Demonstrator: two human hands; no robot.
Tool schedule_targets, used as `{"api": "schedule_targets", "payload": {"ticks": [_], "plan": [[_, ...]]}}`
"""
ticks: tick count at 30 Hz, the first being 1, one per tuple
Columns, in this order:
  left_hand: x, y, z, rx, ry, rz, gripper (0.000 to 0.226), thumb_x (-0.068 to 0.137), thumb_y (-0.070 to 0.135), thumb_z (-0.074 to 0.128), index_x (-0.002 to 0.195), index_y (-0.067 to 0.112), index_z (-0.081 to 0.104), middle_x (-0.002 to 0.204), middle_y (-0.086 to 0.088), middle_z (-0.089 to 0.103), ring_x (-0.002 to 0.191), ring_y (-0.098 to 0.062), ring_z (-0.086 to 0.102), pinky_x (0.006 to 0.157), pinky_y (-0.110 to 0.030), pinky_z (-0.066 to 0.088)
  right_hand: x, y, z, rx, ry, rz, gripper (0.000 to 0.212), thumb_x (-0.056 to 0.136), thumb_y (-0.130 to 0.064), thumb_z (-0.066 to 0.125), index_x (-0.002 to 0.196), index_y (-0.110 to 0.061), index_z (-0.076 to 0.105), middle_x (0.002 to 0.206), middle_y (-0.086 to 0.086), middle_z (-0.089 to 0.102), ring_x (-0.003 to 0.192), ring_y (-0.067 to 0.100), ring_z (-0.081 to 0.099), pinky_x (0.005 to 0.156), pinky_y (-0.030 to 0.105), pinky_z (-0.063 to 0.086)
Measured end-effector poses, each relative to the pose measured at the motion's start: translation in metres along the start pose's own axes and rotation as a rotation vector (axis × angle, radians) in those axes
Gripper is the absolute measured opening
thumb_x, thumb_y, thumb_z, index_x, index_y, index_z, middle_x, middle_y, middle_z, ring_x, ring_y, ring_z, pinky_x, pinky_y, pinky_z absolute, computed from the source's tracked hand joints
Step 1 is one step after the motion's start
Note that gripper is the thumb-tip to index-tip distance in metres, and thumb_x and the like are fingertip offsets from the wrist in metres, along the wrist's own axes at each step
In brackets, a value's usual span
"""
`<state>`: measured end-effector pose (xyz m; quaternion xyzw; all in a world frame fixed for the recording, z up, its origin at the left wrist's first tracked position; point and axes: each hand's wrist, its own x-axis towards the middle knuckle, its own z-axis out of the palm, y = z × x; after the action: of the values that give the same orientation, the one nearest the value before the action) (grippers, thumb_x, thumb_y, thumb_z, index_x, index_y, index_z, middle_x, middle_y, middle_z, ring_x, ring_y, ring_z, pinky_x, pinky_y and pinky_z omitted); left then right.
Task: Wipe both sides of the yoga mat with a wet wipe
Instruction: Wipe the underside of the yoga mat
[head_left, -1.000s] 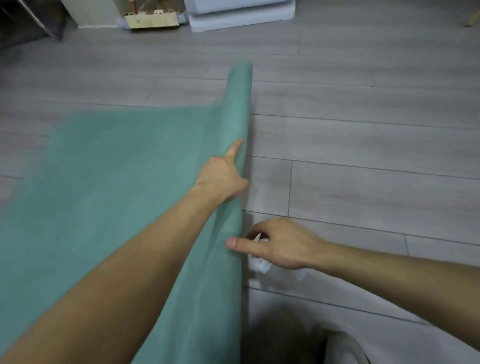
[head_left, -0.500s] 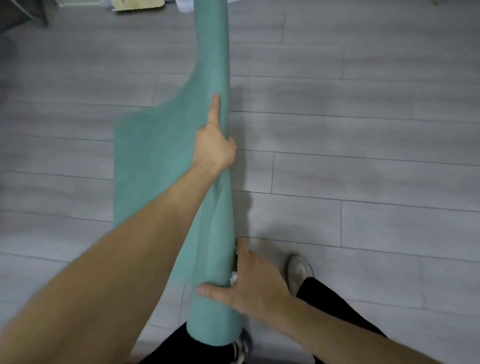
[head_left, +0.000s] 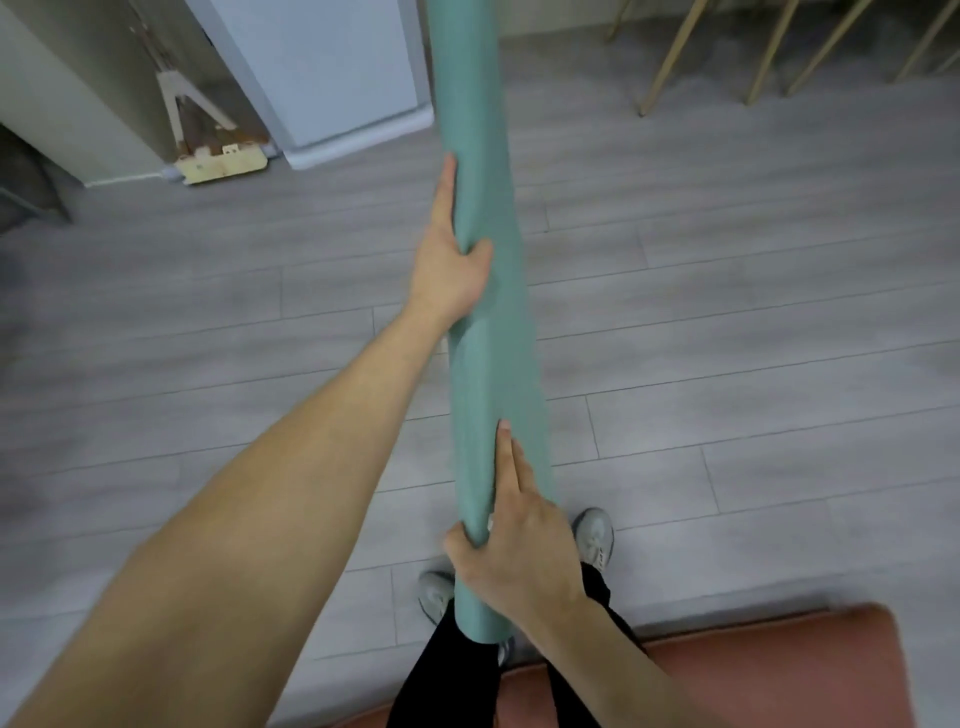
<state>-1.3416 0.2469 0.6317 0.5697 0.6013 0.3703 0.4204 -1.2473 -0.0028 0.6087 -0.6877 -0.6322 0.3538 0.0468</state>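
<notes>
The green yoga mat (head_left: 488, 374) is rolled into a long tube that runs from the top centre of the head view down to my legs, lifted off the floor. My left hand (head_left: 452, 265) grips the roll's middle from the left, thumb over the top and index finger lying straight along it. My right hand (head_left: 514, 556) grips the near end, thumb curled round the left side and index finger stretched up along the roll. A small white scrap, maybe the wet wipe (head_left: 490, 521), shows between my right palm and the mat.
Grey plank floor (head_left: 727, 312) lies all around. A white cabinet (head_left: 322, 67) and a wooden mop base (head_left: 223, 163) stand at the back left, gold chair legs (head_left: 670, 57) at the back right. A reddish cushion (head_left: 779, 670) sits by my grey shoes (head_left: 595, 535).
The mat went from partly spread on the floor to a full roll held up. My right hand moved from the floor edge onto the roll's near end; the view tilted up.
</notes>
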Motion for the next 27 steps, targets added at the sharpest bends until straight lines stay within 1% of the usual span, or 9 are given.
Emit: {"api": "schedule_targets", "payload": {"ticks": [3, 6, 9, 11, 13, 15, 18, 22, 27], "plan": [[-0.008, 0.012, -0.029, -0.061, 0.087, 0.040, 0.088, 0.091, -0.006, 0.052, 0.169, 0.020, 0.019, 0.147, 0.032, 0.038, 0.108, 0.035, 0.048, 0.091, 0.002, 0.039, -0.002, -0.016, -0.007, -0.119, 0.026, -0.095, 0.113, 0.084, -0.055, 0.054, 0.164, -0.025, -0.019, 0.174, 0.008, 0.019, 0.101, 0.026, 0.070, 0.088, 0.037, 0.058], [-0.016, -0.012, -0.058, -0.022, 0.176, -0.008, 0.090, 0.090, 0.009, 0.062, 0.168, 0.026, 0.022, 0.143, 0.032, 0.045, 0.109, 0.031, 0.051, 0.094, -0.001, 0.042, 0.009, -0.023, 0.016, -0.219, -0.019, -0.181, 0.112, 0.085, -0.052, 0.055, 0.164, -0.023, -0.020, 0.171, 0.011, 0.023, 0.096, 0.031, 0.070, 0.084, 0.042, 0.059], [-0.036, -0.075, -0.077, 0.124, 0.139, -0.184, 0.116, 0.074, 0.033, 0.080, 0.167, 0.045, 0.012, 0.144, 0.024, 0.051, 0.125, -0.003, 0.061, 0.110, -0.026, 0.048, 0.030, -0.017, 0.064, -0.305, -0.099, -0.295, 0.110, 0.088, -0.048, 0.059, 0.165, -0.020, -0.014, 0.168, 0.013, 0.024, 0.092, 0.035, 0.069, 0.076, 0.044, 0.058], [-0.061, -0.130, -0.075, 0.259, 0.095, -0.319, 0.129, 0.072, 0.030, 0.088, 0.165, 0.050, 0.001, 0.148, 0.010, 0.057, 0.126, -0.025, 0.064, 0.106, -0.031, 0.049, 0.044, -0.005, 0.103, -0.358, -0.179, -0.369, 0.107, 0.091, -0.054, 0.057, 0.166, -0.016, -0.010, 0.163, 0.016, 0.030, 0.093, 0.037, 0.068, 0.076, 0.044, 0.056], [-0.084, -0.190, -0.064, 0.319, 0.085, -0.364, 0.128, 0.076, 0.023, 0.088, 0.164, 0.052, 0.000, 0.154, 0.001, 0.055, 0.127, -0.032, 0.064, 0.105, -0.034, 0.050, 0.053, 0.017, 0.139, -0.367, -0.294, -0.412, 0.103, 0.094, -0.068, 0.050, 0.166, -0.014, 0.000, 0.148, 0.017, 0.043, 0.098, 0.038, 0.068, 0.081, 0.047, 0.055], [-0.102, -0.247, -0.052, 0.354, 0.099, -0.394, 0.125, 0.077, 0.019, 0.089, 0.163, 0.054, 0.005, 0.151, -0.007, 0.052, 0.127, -0.034, 0.062, 0.109, -0.038, 0.048, 0.058, 0.050, 0.166, -0.399, -0.327, -0.460, 0.089, 0.096, -0.071, 0.043, 0.163, -0.016, 0.021, 0.131, 0.013, 0.055, 0.099, 0.036, 0.067, 0.081, 0.047, 0.055], [-0.117, -0.333, -0.025, 0.402, 0.125, -0.470, 0.111, 0.083, 0.017, 0.085, 0.163, 0.051, 0.017, 0.135, -0.009, 0.047, 0.116, -0.035, 0.062, 0.108, -0.039, 0.045, 0.079, 0.109, 0.204, -0.443, -0.350, -0.501, 0.061, 0.098, -0.055, 0.048, 0.145, -0.015, 0.045, 0.122, 0.008, 0.056, 0.101, 0.032, 0.065, 0.079, 0.047, 0.057], [-0.136, -0.446, 0.020, 0.447, 0.120, -0.501, 0.096, 0.087, 0.026, 0.082, 0.163, 0.045, 0.026, 0.139, -0.012, 0.045, 0.118, -0.037, 0.061, 0.110, -0.041, 0.044, 0.125, 0.186, 0.270, -0.521, -0.387, -0.520, 0.044, 0.098, -0.044, 0.053, 0.131, -0.015, 0.052, 0.120, 0.009, 0.054, 0.106, 0.031, 0.061, 0.085, 0.046, 0.055], [-0.186, -0.575, 0.068, 0.443, 0.100, -0.623, 0.085, 0.089, 0.027, 0.078, 0.159, 0.046, 0.033, 0.140, -0.014, 0.045, 0.106, -0.031, 0.061, 0.108, -0.036, 0.046, 0.163, 0.280, 0.370, -0.607, -0.505, -0.525, 0.049, 0.096, -0.050, 0.056, 0.130, -0.015, 0.055, 0.125, 0.011, 0.051, 0.106, 0.034, 0.062, 0.087, 0.046, 0.056]]}}
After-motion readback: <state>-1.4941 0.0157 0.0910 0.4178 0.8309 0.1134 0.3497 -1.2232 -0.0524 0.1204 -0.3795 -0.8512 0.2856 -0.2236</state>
